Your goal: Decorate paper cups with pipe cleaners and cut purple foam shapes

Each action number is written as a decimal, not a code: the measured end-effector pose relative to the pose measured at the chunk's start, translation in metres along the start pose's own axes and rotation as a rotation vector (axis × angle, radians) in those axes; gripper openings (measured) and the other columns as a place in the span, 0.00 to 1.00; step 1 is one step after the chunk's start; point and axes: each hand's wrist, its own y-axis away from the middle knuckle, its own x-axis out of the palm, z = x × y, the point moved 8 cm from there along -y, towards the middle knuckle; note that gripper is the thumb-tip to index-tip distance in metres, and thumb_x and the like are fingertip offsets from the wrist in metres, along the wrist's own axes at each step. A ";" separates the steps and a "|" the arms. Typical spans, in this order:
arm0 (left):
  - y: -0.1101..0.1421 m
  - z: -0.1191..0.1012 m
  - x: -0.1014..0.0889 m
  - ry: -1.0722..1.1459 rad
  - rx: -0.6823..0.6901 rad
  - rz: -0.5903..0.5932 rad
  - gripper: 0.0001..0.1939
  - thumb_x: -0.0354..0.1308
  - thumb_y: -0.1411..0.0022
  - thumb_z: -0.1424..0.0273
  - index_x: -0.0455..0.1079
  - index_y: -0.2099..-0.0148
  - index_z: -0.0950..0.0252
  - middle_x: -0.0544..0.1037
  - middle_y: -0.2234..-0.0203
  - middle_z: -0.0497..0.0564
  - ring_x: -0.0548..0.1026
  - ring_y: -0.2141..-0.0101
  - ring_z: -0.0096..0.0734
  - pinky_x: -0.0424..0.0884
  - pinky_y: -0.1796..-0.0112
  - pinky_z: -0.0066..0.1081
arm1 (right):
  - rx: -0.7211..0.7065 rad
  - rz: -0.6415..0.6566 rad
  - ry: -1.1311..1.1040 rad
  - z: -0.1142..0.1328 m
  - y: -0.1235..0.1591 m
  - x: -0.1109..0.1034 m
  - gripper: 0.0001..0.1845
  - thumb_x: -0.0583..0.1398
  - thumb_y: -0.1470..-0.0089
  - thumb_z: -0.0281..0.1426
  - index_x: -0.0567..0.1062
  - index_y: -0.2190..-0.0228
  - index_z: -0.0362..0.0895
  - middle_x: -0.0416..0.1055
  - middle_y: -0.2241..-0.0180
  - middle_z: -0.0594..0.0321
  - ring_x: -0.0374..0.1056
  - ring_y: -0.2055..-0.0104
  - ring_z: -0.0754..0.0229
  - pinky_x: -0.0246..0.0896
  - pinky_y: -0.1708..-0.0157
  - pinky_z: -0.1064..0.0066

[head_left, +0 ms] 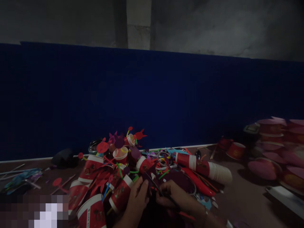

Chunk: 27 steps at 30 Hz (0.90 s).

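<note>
My left hand (pixel 139 194) is closed on a piece of dark purple paper (pixel 150 172) that stands up from its fingertips. Just to its right, my right hand (pixel 174 196) grips scissors (pixel 154 181), whose thin blade points up and left against the paper. The dim light hides most of the handles. Beside my left hand lies a tilted red paper cup (pixel 121 192) with a white rim. More cups, straws and cut paper shapes are heaped around both hands, among them a red shape with a round head (pixel 102 147).
Nested paper cups (pixel 219 172) lie on their side to the right, by a long red object (pixel 197 183). Decorated red and pink cups (pixel 270 152) are piled at far right, near a pale flat object (pixel 286 196). A blue panel (pixel 152 98) stands behind the table (pixel 234 194).
</note>
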 end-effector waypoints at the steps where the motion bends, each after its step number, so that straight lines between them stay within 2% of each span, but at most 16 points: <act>1: 0.000 0.000 0.001 -0.006 0.003 0.017 0.27 0.63 0.58 0.54 0.65 0.57 0.61 0.73 0.67 0.48 0.72 0.66 0.30 0.66 0.70 0.25 | -0.009 0.024 0.003 0.002 0.000 0.001 0.19 0.65 0.62 0.43 0.68 0.80 0.40 0.57 0.86 0.73 0.51 0.87 0.74 0.45 0.88 0.82; 5: -0.002 0.002 0.006 0.006 0.015 0.106 0.20 0.62 0.56 0.55 0.68 0.62 0.60 0.72 0.74 0.43 0.70 0.72 0.24 0.64 0.71 0.22 | -0.044 0.025 0.031 0.006 0.000 -0.001 0.19 0.65 0.60 0.41 0.67 0.83 0.40 0.56 0.87 0.73 0.47 0.87 0.75 0.42 0.88 0.83; 9: -0.003 0.001 0.011 0.076 0.051 0.162 0.19 0.63 0.58 0.55 0.69 0.67 0.61 0.69 0.80 0.40 0.67 0.77 0.20 0.62 0.73 0.20 | -0.015 0.016 0.039 0.004 0.001 -0.001 0.18 0.65 0.60 0.40 0.67 0.82 0.40 0.55 0.87 0.74 0.46 0.88 0.76 0.43 0.89 0.83; 14: -0.004 0.004 0.012 0.125 0.055 0.194 0.17 0.64 0.56 0.56 0.69 0.67 0.62 0.70 0.80 0.41 0.67 0.77 0.20 0.62 0.75 0.20 | 0.051 -0.022 0.045 0.000 0.004 -0.008 0.16 0.67 0.63 0.38 0.67 0.82 0.40 0.57 0.88 0.75 0.50 0.88 0.74 0.44 0.89 0.83; 19: -0.003 0.002 0.013 0.120 0.037 0.188 0.15 0.64 0.56 0.59 0.70 0.68 0.63 0.72 0.77 0.42 0.69 0.75 0.20 0.65 0.71 0.21 | 0.112 -0.017 0.001 -0.008 0.004 -0.014 0.15 0.68 0.66 0.35 0.69 0.81 0.40 0.61 0.87 0.73 0.48 0.88 0.75 0.43 0.89 0.82; 21: -0.001 -0.004 0.015 0.095 0.062 0.203 0.15 0.63 0.56 0.59 0.69 0.70 0.64 0.70 0.81 0.41 0.66 0.79 0.18 0.61 0.76 0.19 | 0.117 -0.019 0.007 -0.007 0.005 -0.015 0.16 0.69 0.67 0.35 0.69 0.81 0.40 0.61 0.87 0.74 0.47 0.89 0.76 0.42 0.89 0.82; 24: 0.001 -0.010 0.019 0.033 0.103 0.224 0.15 0.61 0.55 0.58 0.68 0.74 0.65 0.65 0.87 0.41 0.58 0.85 0.17 0.50 0.84 0.18 | 0.060 -0.097 -0.030 0.004 0.006 -0.017 0.16 0.66 0.62 0.39 0.69 0.80 0.40 0.59 0.89 0.73 0.50 0.89 0.73 0.41 0.90 0.81; 27: 0.002 -0.006 0.024 -0.046 0.106 0.279 0.15 0.59 0.54 0.57 0.69 0.73 0.65 0.64 0.87 0.42 0.55 0.86 0.17 0.45 0.85 0.19 | -0.062 -0.220 -0.179 0.019 0.007 -0.022 0.17 0.63 0.57 0.43 0.70 0.73 0.41 0.64 0.85 0.70 0.57 0.84 0.70 0.48 0.85 0.80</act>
